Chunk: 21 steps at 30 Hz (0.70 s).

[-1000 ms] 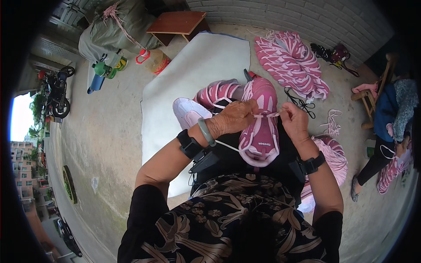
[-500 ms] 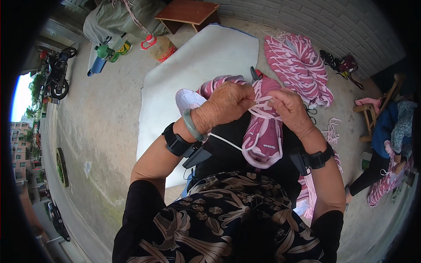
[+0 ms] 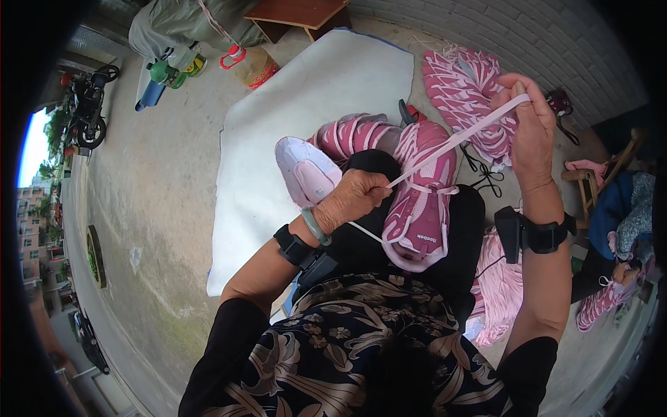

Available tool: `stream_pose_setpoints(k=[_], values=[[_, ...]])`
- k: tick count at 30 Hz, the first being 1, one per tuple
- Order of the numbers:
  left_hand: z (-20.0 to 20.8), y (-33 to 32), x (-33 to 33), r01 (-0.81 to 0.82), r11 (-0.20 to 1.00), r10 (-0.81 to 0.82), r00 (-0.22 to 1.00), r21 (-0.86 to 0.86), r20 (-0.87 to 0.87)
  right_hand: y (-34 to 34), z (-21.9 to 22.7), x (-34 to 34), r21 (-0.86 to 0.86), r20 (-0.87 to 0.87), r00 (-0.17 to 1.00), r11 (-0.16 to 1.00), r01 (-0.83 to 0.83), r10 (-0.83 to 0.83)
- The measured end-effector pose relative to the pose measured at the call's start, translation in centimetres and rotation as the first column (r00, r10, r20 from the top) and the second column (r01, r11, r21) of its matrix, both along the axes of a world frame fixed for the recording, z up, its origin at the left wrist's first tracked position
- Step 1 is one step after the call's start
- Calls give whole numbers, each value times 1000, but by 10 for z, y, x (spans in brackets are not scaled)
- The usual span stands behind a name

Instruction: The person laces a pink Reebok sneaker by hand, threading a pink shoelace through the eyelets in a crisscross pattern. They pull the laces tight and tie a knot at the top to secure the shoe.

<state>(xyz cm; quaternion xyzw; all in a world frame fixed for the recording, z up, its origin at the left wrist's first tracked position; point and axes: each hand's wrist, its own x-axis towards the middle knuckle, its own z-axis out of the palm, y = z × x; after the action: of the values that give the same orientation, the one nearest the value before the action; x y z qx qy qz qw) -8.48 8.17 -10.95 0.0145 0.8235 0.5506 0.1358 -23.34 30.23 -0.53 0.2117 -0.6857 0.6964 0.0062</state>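
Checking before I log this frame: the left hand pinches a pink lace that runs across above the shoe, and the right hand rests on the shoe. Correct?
Not quite: the head view shows the right hand off to the right of the shoe, holding the same pink lace. The left hand does pinch it, and it runs across above the shoe.

free room over white sheet [image 3: 271, 125] at left; taut lace [image 3: 489, 123] bars way above shoe [image 3: 415, 214]

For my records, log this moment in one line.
left hand: pinching pink lace | right hand: pinching same lace | lace: straight between hands | pink shoe upper: beneath lace
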Motion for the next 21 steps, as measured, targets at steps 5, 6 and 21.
stream_pose_setpoints(k=[5,6,21], values=[[-8,0,-2,-3,987,-24,987,-163,-159,2,34,-15,-86,-20,1000,996,-5,3],[-8,2,-3,0,969,-61,969,-246,-241,4,39,-19,-124,11,1000,992,4,-2],[-18,49,-35,-350,840,279,934,415,223,-15,84,-19,223,-305,944,954,202,-129]])
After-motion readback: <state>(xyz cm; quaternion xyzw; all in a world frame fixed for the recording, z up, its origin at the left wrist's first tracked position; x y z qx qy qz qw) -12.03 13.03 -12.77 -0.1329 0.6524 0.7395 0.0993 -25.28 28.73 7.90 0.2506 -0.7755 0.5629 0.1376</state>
